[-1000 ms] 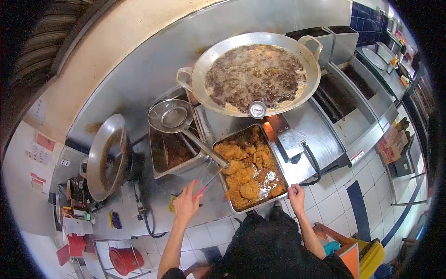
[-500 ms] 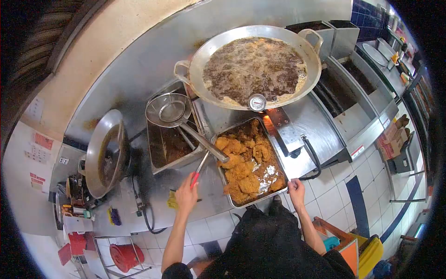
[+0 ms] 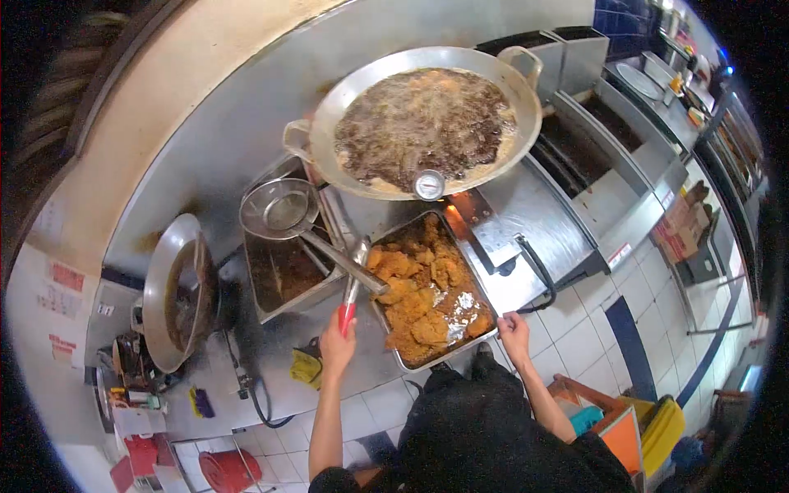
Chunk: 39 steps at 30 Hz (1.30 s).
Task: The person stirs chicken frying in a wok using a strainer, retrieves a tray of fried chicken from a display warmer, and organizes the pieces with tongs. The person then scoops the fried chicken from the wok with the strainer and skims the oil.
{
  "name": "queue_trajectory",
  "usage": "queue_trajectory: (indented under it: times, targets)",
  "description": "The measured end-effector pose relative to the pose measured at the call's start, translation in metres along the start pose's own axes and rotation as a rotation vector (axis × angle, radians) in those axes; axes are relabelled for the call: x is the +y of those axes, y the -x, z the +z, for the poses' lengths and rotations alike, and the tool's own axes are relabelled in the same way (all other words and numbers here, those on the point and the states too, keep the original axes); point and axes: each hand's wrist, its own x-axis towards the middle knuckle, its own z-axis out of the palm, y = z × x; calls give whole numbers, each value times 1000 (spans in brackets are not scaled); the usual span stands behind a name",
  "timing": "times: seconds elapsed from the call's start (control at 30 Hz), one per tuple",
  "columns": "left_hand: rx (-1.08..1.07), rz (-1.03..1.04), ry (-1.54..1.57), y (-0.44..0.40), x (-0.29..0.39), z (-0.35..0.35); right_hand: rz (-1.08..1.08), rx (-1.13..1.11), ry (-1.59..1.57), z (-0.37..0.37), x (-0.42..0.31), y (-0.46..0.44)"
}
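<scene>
My left hand is closed around the red handle of metal tongs, whose upper end lies close to the strainer's handle. The tray holds several pieces of golden fried chicken, with crumbs and shiny foil among them. At the tray's right front corner, my right hand has its fingers curled against the rim. A wire-mesh strainer rests over a rectangular pan, its long handle reaching above the tray's left edge. Behind the tray, a large wok holds bubbling dark oil with food in it.
A dial thermometer sits at the wok's front rim, and flame glows below. A second wok stands left. A yellow cloth lies near my left hand. Metal fryer bins are right of the wok.
My left hand has turned the tongs, so their broad metal end now shows beside the strainer handle. The view has shifted, moving most things left. My right hand stays at the tray's corner.
</scene>
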Motion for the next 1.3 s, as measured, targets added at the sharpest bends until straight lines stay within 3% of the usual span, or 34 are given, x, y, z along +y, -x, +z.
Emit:
queue_trajectory:
  times: [0.03, 0.17, 0.23, 0.37, 0.47, 0.57, 0.7, 0.87, 0.97, 1.03, 1.1, 1.3]
  targets:
    - [18, 97, 32, 3, -8, 7, 30, 9, -13, 1, -4, 1]
    - [83, 118, 30, 26, 18, -12, 10, 8, -11, 0, 9, -3]
    - [-45, 20, 88, 53, 50, -25, 5, 3, 5, -1, 0, 0]
    - [-595, -218, 425, 107, 83, -10, -19, 24, 59, 4, 10, 7]
    - [-486, -109, 429, 140, 113, 6, -76, 25, 116, 9, 2, 21]
    - [-348, -195, 258, 138, 133, 28, -5, -48, 69, 11, 8, 29]
    - [-418, -224, 416, 118, 134, 74, 35, -193, 105, 4, 6, 26]
    - [-310, -234, 444, 127, 143, 78, 71, -342, 174, -3, -5, 18]
    - [-295, -200, 453, 122, 135, 101, 10, -478, 251, 2, 31, 17]
    - [-281, -162, 463, 119, 135, 106, 67, -527, 204, 0, 3, 23]
    - [-466, -466, 858, 119, 144, 93, 115, -579, 161, -3, -7, 22]
    - [-435, -624, 1106, 166, 159, 31, 199, -630, 26, -3, 0, 18]
